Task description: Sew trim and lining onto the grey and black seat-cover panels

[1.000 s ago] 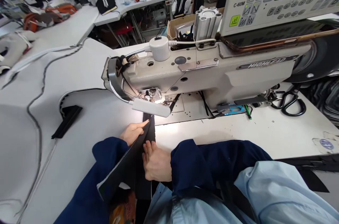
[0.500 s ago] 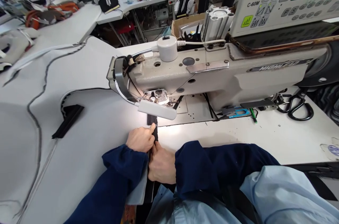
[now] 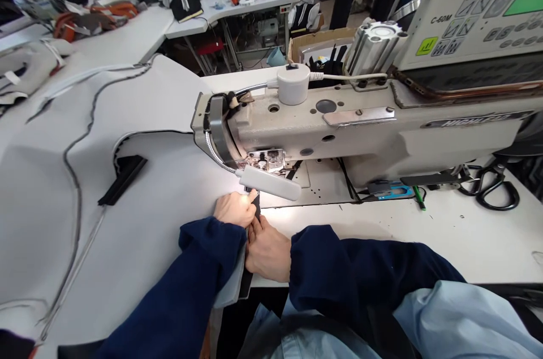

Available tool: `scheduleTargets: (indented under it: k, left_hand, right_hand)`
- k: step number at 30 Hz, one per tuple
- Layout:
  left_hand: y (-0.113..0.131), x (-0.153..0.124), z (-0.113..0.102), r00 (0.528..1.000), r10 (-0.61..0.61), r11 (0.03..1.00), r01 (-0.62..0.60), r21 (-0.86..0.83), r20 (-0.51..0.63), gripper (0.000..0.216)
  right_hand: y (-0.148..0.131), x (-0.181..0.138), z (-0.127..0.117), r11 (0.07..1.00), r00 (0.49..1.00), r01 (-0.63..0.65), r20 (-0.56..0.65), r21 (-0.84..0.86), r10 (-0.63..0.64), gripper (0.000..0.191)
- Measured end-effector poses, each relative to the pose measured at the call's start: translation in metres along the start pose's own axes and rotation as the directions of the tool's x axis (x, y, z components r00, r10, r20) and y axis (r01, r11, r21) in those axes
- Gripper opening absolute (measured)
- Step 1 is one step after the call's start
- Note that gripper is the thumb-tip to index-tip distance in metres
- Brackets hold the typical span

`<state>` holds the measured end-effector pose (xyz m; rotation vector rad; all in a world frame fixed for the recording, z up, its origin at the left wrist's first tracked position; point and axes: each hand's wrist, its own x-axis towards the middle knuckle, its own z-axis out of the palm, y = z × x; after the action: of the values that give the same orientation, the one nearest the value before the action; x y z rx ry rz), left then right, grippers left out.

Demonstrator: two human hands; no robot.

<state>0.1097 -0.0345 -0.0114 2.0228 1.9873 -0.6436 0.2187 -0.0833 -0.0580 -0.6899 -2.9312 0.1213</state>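
Observation:
My left hand (image 3: 235,208) is closed, its fingertips pressing a black fabric strip (image 3: 257,203) just in front of the needle area. Right behind it, my right hand (image 3: 269,250) grips the same strip, with fingers bunched along the edge. The strip runs along a large pale grey panel (image 3: 178,184) that spreads over the table to the left. Ahead of both hands stands the sewing machine (image 3: 305,127), where a white lamp (image 3: 269,182) hides part of the presser foot and the strip's front end.
On the right of the table lie black-handled scissors (image 3: 498,196), a blue tool (image 3: 394,190) and a green pen (image 3: 419,198). A control box (image 3: 479,25) stands over the machine. A black piece (image 3: 123,180) sits on the panel, and a cardboard box (image 3: 314,39) stands behind.
Both hands have moved forward with the strip, closer to the needle area, and less of it shows ahead of my left hand. The whole view has shifted, so the machine appears farther right.

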Motion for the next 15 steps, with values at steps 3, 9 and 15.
scheduleTargets:
  k: [3, 9, 15]
  left_hand:
    - [-0.001, 0.006, 0.001, 0.998, -0.023, 0.999, 0.021, -0.033, -0.062, 0.04]
    - [0.0, 0.006, -0.003, 0.998, 0.036, 0.987, -0.043, -0.153, -0.048, 0.029]
    - [0.002, -0.023, -0.002, 0.97, 0.117, 0.94, -0.177, -0.291, -0.213, 0.029]
  right_hand:
    - [0.009, 0.003, -0.012, 0.999, 0.999, 0.001, 0.034, -0.048, 0.0, 0.036]
    - [0.023, 0.007, -0.024, 0.993, 0.985, 0.09, 0.154, -0.07, -0.078, 0.023]
    - [0.035, 0.01, -0.008, 0.992, 0.994, 0.081, 0.079, -0.099, -0.073, 0.021]
